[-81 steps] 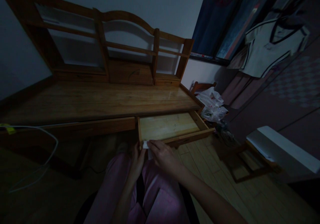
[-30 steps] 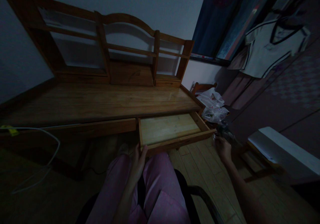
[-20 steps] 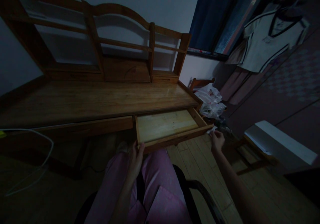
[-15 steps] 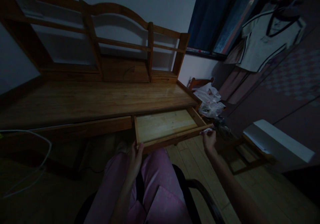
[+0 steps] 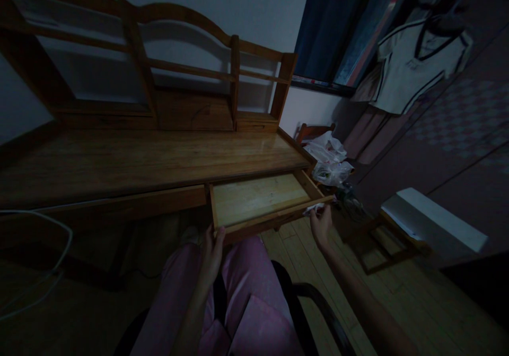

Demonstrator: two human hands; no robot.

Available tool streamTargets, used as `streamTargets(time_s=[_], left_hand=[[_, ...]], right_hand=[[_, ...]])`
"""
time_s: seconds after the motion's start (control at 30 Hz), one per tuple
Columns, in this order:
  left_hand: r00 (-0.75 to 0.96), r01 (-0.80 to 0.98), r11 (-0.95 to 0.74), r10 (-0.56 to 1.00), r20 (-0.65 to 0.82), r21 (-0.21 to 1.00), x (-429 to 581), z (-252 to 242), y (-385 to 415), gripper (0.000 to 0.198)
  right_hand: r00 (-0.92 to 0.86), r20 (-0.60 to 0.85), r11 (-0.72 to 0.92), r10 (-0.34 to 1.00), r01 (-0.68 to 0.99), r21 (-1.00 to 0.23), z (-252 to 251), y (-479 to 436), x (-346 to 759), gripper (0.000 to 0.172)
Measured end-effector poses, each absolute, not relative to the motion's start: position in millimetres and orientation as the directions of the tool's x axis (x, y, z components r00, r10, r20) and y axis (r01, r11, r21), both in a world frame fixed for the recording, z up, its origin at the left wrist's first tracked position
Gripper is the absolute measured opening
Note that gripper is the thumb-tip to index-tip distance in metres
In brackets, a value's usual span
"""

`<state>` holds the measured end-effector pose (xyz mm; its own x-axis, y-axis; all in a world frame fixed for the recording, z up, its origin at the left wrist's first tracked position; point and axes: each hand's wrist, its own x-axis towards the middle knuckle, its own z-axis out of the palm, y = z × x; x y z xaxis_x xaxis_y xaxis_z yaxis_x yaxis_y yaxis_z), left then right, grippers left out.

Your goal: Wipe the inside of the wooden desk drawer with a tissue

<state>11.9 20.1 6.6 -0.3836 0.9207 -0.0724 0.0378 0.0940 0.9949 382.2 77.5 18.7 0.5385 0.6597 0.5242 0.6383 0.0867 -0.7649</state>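
Note:
A wooden drawer (image 5: 262, 199) stands pulled out from under the desk (image 5: 151, 159), its pale bottom bare. My left hand (image 5: 212, 252) grips the drawer's front edge at its left corner, fingers closed over the rim. My right hand (image 5: 321, 223) is at the drawer's right front corner, fingers pinched on a small white tissue (image 5: 314, 208) that touches the front rail. I sit on a chair with pink trousers (image 5: 242, 303) below the drawer.
A wooden shelf unit (image 5: 159, 80) sits on the back of the desk. Plastic bags (image 5: 330, 159) lie on a small chair at the right. A low wooden stool (image 5: 377, 242), a white box (image 5: 433, 220) and a white cable (image 5: 35, 260) are nearby.
My right hand took the tissue out to the right beside the drawer, then came back left to the drawer's right front corner. My left hand stayed on the left corner.

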Motion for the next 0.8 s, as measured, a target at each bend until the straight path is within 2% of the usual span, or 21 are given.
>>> streamTargets(time_s=[0.13, 0.37, 0.6, 0.7, 0.8], left_hand=[[-0.394, 0.025, 0.157, 0.909, -0.135, 0.987, 13, 8, 20, 0.053], [-0.39, 0.029, 0.131, 0.914, -0.11, 0.991, 14, 8, 18, 0.052], [-0.365, 0.046, 0.129, 0.925, -0.104, 0.991, 13, 5, 21, 0.052], [-0.358, 0.052, 0.127, 0.928, -0.1, 0.991, 12, 2, 21, 0.054], [-0.356, 0.077, 0.118, 0.931, -0.083, 0.99, 11, -1, 22, 0.054]], right_hand=[[0.48, 0.557, 0.14, 0.678, 0.659, -0.739, 21, 70, 368, 0.019], [0.33, 0.613, 0.204, 0.718, 0.742, -0.639, 17, 62, 362, 0.016], [0.196, 0.599, 0.221, 0.777, 0.806, -0.549, 1, 55, 358, 0.014], [0.226, 0.553, 0.161, 0.802, 0.81, -0.565, -15, 53, 352, 0.02], [0.297, 0.436, 0.086, 0.849, 0.737, -0.67, -31, 54, 345, 0.033]])
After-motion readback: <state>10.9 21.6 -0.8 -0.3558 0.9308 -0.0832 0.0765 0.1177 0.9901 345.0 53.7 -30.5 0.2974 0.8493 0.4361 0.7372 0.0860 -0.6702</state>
